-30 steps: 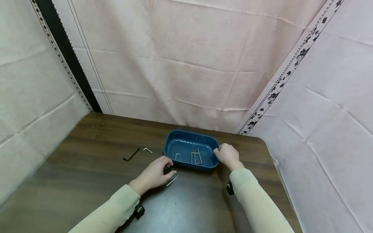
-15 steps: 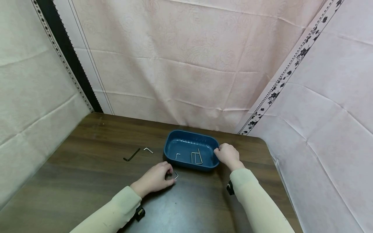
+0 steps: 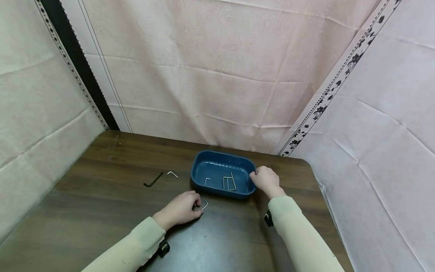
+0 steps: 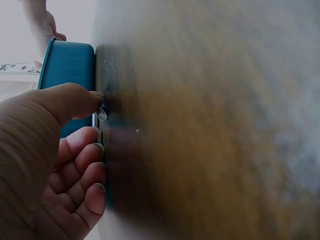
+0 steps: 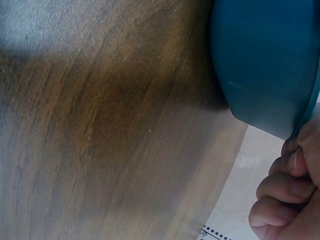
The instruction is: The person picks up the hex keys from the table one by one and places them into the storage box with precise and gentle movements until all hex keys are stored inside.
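My left hand (image 3: 180, 208) is low over the table, its fingers loosely curled around an L-shaped silver hex key (image 3: 205, 204) lying there. In the left wrist view, the thumb and index fingertip stand apart, with the key's shiny end (image 4: 102, 114) between them; part of the key is hidden behind the hand. A blue tray (image 3: 200, 158) sits just beyond, with several silver hex keys (image 3: 229, 183) inside. At its right end my right hand (image 3: 266, 181) grips the rim, fingers curled, as the right wrist view also shows.
On the wooden table (image 3: 112, 177), left of the tray, lie a black hex key (image 3: 153, 179) and a small silver hex key (image 3: 172, 174). Pale cloth (image 3: 217, 83) hangs behind the table and along both sides.
My left hand has drawn slightly back and lower, and its thumb now covers the long arm of the hex key while the bent end shows. The right hand and tray have stayed put.
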A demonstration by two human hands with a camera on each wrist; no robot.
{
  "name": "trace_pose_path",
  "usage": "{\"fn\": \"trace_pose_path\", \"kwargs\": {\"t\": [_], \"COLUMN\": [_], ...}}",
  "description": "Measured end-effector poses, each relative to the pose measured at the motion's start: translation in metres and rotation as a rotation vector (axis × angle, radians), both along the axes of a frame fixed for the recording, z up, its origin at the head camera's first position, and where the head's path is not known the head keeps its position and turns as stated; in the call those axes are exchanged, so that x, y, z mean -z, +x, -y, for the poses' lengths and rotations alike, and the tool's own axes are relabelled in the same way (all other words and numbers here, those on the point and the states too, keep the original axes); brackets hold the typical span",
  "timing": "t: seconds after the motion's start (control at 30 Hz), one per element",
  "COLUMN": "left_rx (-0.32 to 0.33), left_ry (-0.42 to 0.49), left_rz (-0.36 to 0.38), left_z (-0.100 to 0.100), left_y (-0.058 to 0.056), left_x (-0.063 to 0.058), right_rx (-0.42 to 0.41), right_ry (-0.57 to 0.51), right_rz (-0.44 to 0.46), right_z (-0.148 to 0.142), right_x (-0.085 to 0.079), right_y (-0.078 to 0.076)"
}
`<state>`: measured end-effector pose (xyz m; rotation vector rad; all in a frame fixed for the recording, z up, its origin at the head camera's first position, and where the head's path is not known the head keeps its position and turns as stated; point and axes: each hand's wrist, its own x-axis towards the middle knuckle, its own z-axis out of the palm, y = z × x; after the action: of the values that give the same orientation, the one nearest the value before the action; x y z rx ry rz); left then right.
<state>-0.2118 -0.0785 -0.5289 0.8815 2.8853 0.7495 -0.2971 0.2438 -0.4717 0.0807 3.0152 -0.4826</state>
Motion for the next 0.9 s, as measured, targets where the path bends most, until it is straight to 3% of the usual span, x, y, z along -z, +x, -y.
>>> {"fn": "trace_pose_path", "kwargs": {"t": [0.13, 0.47, 0.73, 0.9], "left_rx": [0.008, 0.005, 0.006, 0.01], "left_ry": [0.001, 0.005, 0.003, 0.0], "left_rz": [-0.01, 0.005, -0.014, -0.032], "left_z": [0.0, -0.003, -0.003, -0.003], "left_y": [-0.001, 0.001, 0.001, 0.001], "left_x": [0.0, 0.0, 0.0, 0.0], "right_rx": [0.001, -0.039, 0.02, 0.028], "right_ry": [0.022, 0.259, 0.14, 0.143], "right_rz": [-0.023, -0.238, -0.197, -0.196], "right_z": [0.002, 0.009, 0.011, 0.012], "right_x": [0.0, 0.005, 0.003, 0.004], "right_y": [0.0, 0.004, 0.008, 0.008]}}
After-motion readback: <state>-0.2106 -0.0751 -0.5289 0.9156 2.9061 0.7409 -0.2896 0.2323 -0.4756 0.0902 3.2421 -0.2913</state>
